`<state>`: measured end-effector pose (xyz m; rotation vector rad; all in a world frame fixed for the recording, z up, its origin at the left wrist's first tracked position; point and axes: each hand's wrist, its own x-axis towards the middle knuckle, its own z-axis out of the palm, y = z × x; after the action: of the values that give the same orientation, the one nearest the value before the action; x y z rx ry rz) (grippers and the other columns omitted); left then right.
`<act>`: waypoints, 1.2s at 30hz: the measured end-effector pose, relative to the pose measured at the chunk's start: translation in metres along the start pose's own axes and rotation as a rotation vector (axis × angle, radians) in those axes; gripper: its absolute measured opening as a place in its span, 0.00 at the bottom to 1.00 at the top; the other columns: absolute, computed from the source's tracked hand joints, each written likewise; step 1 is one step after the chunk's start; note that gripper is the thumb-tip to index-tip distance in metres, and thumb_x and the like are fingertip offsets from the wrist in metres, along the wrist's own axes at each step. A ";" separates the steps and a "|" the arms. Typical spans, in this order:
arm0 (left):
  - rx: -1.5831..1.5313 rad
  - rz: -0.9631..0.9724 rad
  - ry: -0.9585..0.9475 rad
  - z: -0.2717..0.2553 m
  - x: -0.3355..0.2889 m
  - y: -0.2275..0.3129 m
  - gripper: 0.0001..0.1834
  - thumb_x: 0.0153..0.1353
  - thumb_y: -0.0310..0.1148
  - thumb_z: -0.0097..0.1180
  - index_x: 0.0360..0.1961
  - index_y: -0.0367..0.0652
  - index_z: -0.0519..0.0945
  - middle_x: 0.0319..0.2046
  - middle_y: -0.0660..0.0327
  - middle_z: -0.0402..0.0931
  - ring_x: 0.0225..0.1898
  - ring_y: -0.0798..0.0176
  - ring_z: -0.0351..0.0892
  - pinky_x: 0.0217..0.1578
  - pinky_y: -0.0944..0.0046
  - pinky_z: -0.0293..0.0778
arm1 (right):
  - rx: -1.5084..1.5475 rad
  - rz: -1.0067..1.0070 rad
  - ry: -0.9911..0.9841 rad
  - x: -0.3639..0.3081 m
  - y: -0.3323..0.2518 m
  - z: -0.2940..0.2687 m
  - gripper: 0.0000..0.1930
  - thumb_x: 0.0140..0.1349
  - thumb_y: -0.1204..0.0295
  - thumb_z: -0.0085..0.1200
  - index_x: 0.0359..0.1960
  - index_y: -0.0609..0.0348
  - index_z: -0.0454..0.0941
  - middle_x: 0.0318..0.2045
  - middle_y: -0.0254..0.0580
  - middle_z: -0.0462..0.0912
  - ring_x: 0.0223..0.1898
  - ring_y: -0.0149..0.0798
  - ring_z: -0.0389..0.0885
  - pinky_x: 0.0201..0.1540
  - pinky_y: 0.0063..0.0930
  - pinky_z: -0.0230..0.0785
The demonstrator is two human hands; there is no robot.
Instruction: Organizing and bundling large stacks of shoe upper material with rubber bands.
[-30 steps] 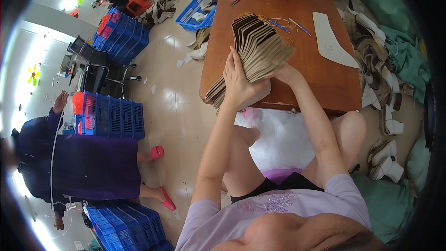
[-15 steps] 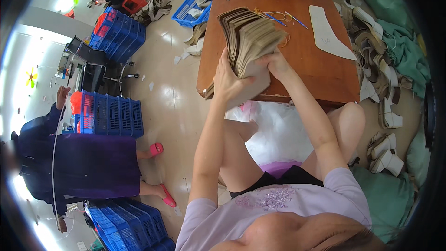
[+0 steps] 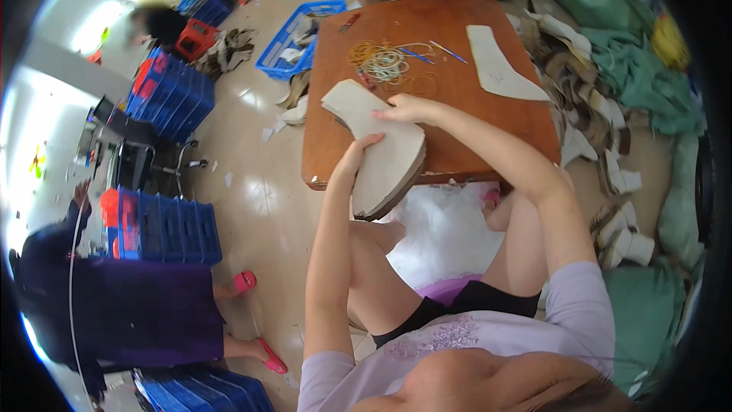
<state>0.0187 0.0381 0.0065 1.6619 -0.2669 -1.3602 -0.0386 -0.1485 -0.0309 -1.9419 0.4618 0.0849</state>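
Note:
A thick stack of curved, boot-shaped cut pieces (image 3: 389, 156) is between my hands, over the near edge of the brown table (image 3: 457, 145). Its pale top face shows, and darker layers line the lower rim. My left hand (image 3: 355, 156) grips the left side, thumb on top. My right hand (image 3: 406, 109) holds the far right side, also with its thumb on the face. Fingers underneath are hidden. Beyond the stack lies a tangle of rubber bands (image 3: 387, 66). Two pens (image 3: 448, 52) and a single pale cut piece (image 3: 496, 69) rest farther right.
A red-handled tool (image 3: 350, 23) lies at the table's far left. Beside the table stands a blue basket (image 3: 267, 61). Piles of cut pieces (image 3: 576, 80) and green sacks (image 3: 595, 0) line the right. A person sits opposite; another in a dark coat (image 3: 145, 313) stands left near blue crates (image 3: 179, 225).
The stack was fanned with its layered edges showing; now it is closed up, pale face upward, and lower toward me. The rubber bands have come into sight. My view has shifted.

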 end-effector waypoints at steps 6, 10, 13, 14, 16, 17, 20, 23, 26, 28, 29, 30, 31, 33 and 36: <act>0.218 0.093 0.145 -0.015 0.016 -0.008 0.37 0.46 0.53 0.58 0.49 0.32 0.71 0.44 0.49 0.74 0.42 0.57 0.75 0.44 0.63 0.69 | -0.664 0.227 0.478 -0.047 0.055 -0.111 0.21 0.43 0.57 0.60 0.31 0.65 0.78 0.29 0.54 0.80 0.36 0.52 0.78 0.42 0.39 0.70; 0.413 0.261 0.272 -0.023 0.016 -0.011 0.38 0.47 0.53 0.59 0.48 0.28 0.70 0.44 0.47 0.73 0.43 0.56 0.75 0.44 0.62 0.69 | -0.667 0.599 0.796 -0.078 0.102 -0.155 0.27 0.41 0.62 0.63 0.45 0.61 0.74 0.47 0.50 0.74 0.51 0.49 0.71 0.51 0.44 0.66; 0.434 0.346 0.291 -0.023 0.017 -0.016 0.39 0.48 0.53 0.58 0.50 0.28 0.68 0.44 0.48 0.73 0.44 0.56 0.75 0.44 0.62 0.69 | -0.550 0.792 0.527 -0.081 0.123 -0.174 0.41 0.34 0.56 0.70 0.53 0.58 0.68 0.55 0.48 0.68 0.58 0.50 0.63 0.55 0.50 0.61; 0.403 0.388 0.284 -0.021 0.019 -0.017 0.40 0.49 0.53 0.58 0.52 0.28 0.67 0.45 0.48 0.73 0.44 0.56 0.74 0.45 0.62 0.69 | -0.550 0.796 0.528 -0.081 0.131 -0.179 0.41 0.34 0.56 0.70 0.53 0.58 0.68 0.55 0.48 0.68 0.58 0.50 0.63 0.55 0.50 0.61; 0.379 0.387 0.289 -0.020 0.013 -0.015 0.40 0.50 0.53 0.58 0.53 0.28 0.65 0.45 0.48 0.72 0.45 0.56 0.74 0.45 0.62 0.69 | -0.507 0.787 0.428 -0.078 0.131 -0.176 0.38 0.36 0.57 0.69 0.53 0.54 0.70 0.54 0.48 0.70 0.57 0.48 0.66 0.54 0.43 0.63; 0.356 0.393 0.284 -0.020 0.012 -0.013 0.40 0.51 0.52 0.57 0.54 0.29 0.64 0.46 0.49 0.72 0.46 0.56 0.73 0.45 0.61 0.69 | -0.508 0.780 0.418 -0.077 0.131 -0.173 0.38 0.36 0.57 0.69 0.53 0.54 0.70 0.54 0.48 0.70 0.57 0.48 0.66 0.54 0.43 0.63; 0.302 0.351 0.312 -0.023 0.017 -0.013 0.41 0.51 0.55 0.56 0.54 0.29 0.63 0.46 0.49 0.72 0.46 0.56 0.73 0.44 0.61 0.69 | -0.489 0.571 0.534 -0.079 0.141 -0.174 0.30 0.38 0.59 0.67 0.43 0.63 0.76 0.41 0.51 0.79 0.42 0.44 0.79 0.46 0.32 0.68; 0.259 0.184 0.313 -0.026 0.028 -0.012 0.42 0.49 0.58 0.55 0.53 0.29 0.65 0.46 0.50 0.71 0.46 0.56 0.71 0.45 0.62 0.68 | -0.332 0.121 0.671 -0.082 0.138 -0.180 0.20 0.50 0.69 0.57 0.45 0.63 0.74 0.39 0.46 0.80 0.41 0.37 0.77 0.45 0.29 0.66; 0.175 0.039 0.234 -0.032 0.026 -0.009 0.42 0.47 0.58 0.57 0.52 0.30 0.67 0.45 0.51 0.71 0.45 0.56 0.72 0.44 0.64 0.67 | 0.047 -0.038 0.474 -0.094 0.068 -0.160 0.19 0.53 0.72 0.55 0.48 0.62 0.71 0.40 0.40 0.78 0.43 0.32 0.74 0.48 0.26 0.64; 0.114 0.032 0.220 -0.036 0.030 -0.010 0.41 0.47 0.57 0.57 0.51 0.31 0.68 0.45 0.51 0.72 0.44 0.56 0.72 0.44 0.64 0.67 | 0.194 -0.179 0.392 -0.099 0.026 -0.137 0.20 0.53 0.72 0.54 0.49 0.61 0.70 0.42 0.38 0.77 0.44 0.30 0.73 0.49 0.25 0.63; 0.056 0.026 0.195 -0.037 0.031 -0.013 0.40 0.46 0.56 0.58 0.50 0.32 0.70 0.44 0.51 0.72 0.43 0.55 0.73 0.44 0.65 0.66 | 0.338 -0.311 0.314 -0.102 0.007 -0.123 0.20 0.54 0.73 0.53 0.50 0.61 0.68 0.43 0.36 0.75 0.45 0.29 0.72 0.51 0.24 0.61; 0.053 0.022 0.206 -0.034 0.027 -0.012 0.40 0.46 0.56 0.58 0.50 0.32 0.70 0.44 0.51 0.72 0.43 0.55 0.73 0.44 0.65 0.66 | 0.440 -0.370 0.192 -0.109 -0.015 -0.108 0.22 0.54 0.73 0.53 0.51 0.62 0.67 0.46 0.37 0.74 0.47 0.29 0.71 0.52 0.23 0.60; -0.005 0.021 0.193 -0.021 0.025 -0.008 0.38 0.47 0.54 0.58 0.50 0.33 0.70 0.44 0.51 0.73 0.42 0.56 0.73 0.44 0.64 0.67 | 0.493 -0.354 0.168 -0.108 -0.017 -0.094 0.21 0.53 0.72 0.54 0.50 0.62 0.68 0.45 0.37 0.74 0.45 0.29 0.71 0.51 0.23 0.61; -0.063 0.024 0.193 -0.017 0.026 -0.008 0.36 0.48 0.52 0.58 0.50 0.33 0.70 0.44 0.51 0.74 0.42 0.57 0.74 0.44 0.64 0.68 | 0.393 -0.259 0.023 -0.096 -0.016 -0.065 0.20 0.52 0.69 0.56 0.47 0.62 0.70 0.42 0.37 0.75 0.42 0.28 0.72 0.48 0.24 0.62; -0.125 0.092 0.180 -0.030 0.036 -0.018 0.32 0.51 0.48 0.57 0.51 0.35 0.70 0.45 0.51 0.73 0.44 0.57 0.74 0.46 0.62 0.68 | 0.220 -0.056 0.005 -0.079 -0.019 -0.021 0.21 0.55 0.63 0.56 0.47 0.62 0.72 0.41 0.42 0.77 0.41 0.31 0.74 0.45 0.27 0.65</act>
<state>0.0507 0.0394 -0.0319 1.6350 -0.1484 -1.1287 -0.1073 -0.1388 0.0157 -1.7379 0.4018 -0.0069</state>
